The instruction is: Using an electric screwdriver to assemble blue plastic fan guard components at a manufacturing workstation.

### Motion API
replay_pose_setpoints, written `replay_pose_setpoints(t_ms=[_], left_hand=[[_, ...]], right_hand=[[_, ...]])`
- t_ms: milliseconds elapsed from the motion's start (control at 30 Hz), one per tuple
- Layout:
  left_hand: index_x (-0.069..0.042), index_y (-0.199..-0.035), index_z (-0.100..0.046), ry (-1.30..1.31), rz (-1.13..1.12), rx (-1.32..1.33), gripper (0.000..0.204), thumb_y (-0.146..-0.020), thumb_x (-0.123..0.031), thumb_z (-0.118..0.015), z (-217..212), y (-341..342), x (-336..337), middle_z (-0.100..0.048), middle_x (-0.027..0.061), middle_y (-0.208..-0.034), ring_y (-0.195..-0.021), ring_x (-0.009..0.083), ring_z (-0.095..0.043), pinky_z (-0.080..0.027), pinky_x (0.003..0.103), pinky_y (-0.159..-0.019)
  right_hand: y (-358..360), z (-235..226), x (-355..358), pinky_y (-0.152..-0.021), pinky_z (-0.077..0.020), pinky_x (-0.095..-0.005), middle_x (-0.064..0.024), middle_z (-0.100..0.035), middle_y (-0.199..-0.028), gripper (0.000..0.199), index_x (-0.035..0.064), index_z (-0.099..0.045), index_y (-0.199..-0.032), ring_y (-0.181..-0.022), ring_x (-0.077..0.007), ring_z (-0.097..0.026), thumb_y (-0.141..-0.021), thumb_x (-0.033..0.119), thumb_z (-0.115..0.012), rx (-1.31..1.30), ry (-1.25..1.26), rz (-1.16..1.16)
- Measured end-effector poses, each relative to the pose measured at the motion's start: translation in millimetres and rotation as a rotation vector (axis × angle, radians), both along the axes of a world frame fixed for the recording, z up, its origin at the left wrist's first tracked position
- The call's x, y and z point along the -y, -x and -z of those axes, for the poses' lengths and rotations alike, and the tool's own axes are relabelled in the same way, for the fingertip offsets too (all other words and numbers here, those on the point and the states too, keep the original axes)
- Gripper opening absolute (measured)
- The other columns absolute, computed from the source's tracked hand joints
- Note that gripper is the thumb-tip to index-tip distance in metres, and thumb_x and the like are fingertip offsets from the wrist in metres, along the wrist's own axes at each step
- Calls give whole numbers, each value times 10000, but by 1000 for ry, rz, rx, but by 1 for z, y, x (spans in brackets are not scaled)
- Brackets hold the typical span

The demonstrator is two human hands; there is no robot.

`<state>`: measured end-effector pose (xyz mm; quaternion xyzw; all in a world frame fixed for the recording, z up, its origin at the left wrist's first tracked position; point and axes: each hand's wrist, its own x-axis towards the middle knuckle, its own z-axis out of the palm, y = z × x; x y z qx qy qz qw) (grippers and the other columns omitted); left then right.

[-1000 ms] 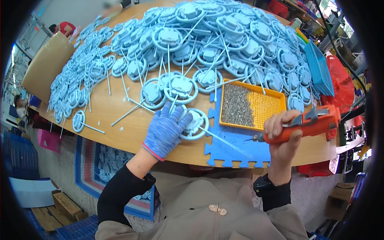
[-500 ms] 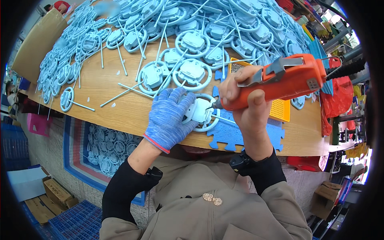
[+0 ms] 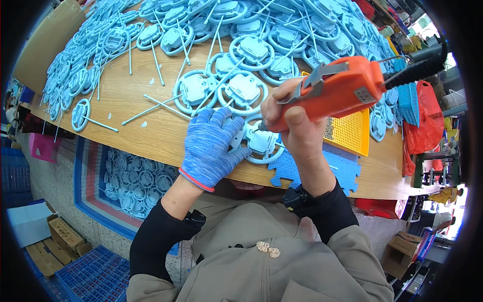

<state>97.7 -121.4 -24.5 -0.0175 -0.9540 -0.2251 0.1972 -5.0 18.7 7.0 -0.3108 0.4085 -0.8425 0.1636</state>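
Note:
My left hand (image 3: 211, 148), in a blue knit glove with a red cuff edge, presses a light-blue plastic wheel-shaped part (image 3: 262, 142) against the table near its front edge. The part has a ring and a boxy centre. In my bare right hand (image 3: 298, 118) is an orange electric screwdriver (image 3: 334, 89), gripped round its body and tilted. Its tip meets the upper left of the part's centre, and whether it sits in a hole is too small to tell. Just beyond the gloved fingers lie similar wheel parts (image 3: 242, 89) with thin rods.
A big heap of light-blue wheel parts (image 3: 302, 38) covers the table's far side. To the right are a yellow tray (image 3: 356, 132) with small metal pieces, a blue foam mat (image 3: 334, 168) and a red plastic bag (image 3: 427, 118). On the floor, a striped container (image 3: 90, 189) holds more parts.
The screwdriver and my right hand have shifted left, and the tip has gone from the right side of the part's centre to its upper left. My gloved hand stays on the part.

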Motion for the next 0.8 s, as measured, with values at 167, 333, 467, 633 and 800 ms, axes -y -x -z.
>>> replay_pose_setpoints(t_ms=[167,333,467,633,800], left_hand=[[-71,-1030,-638,4,-16,-4,511,-598,-279,-816,3,1,-1,-582,142,-1088,-1028,349,-529,-428,428,-897],[-105,-1047,-638,-16,-19,2,482,-642,-336,-764,8,0,3,-566,118,-1112,-1023,329,-500,-399,448,-886],[-107,-1047,-635,-34,-1,3,479,-642,-327,-765,10,1,3,-563,111,-1104,-1016,330,-501,-401,451,-880],[-66,-1061,-619,-1,26,-27,521,-611,-259,-798,0,5,1,-584,120,-1059,-997,339,-530,-433,417,-867],[-56,-1022,-623,-248,-32,-219,435,-682,-298,-745,8,7,10,-580,151,-1021,-917,343,-556,-445,443,-817]], right_hand=[[-1,0,6,-512,-398,-260,-50,-544,-655,455,28,-520,-950,-580,-139,-507,-792,392,-742,-172,-161,77],[-2,-1,13,-499,-383,-255,-46,-528,-642,420,29,-512,-926,-571,-135,-496,-792,352,-746,-198,-180,75],[-5,-1,15,-494,-379,-254,-49,-518,-646,399,29,-505,-919,-567,-132,-487,-798,326,-742,-164,-212,60],[3,0,9,-506,-397,-265,-52,-531,-679,409,39,-509,-939,-585,-141,-504,-812,365,-722,-118,-200,75],[30,-25,-52,-565,-405,-286,-35,-511,-685,464,59,-524,-970,-620,-149,-501,-847,491,-641,-181,-96,186]])
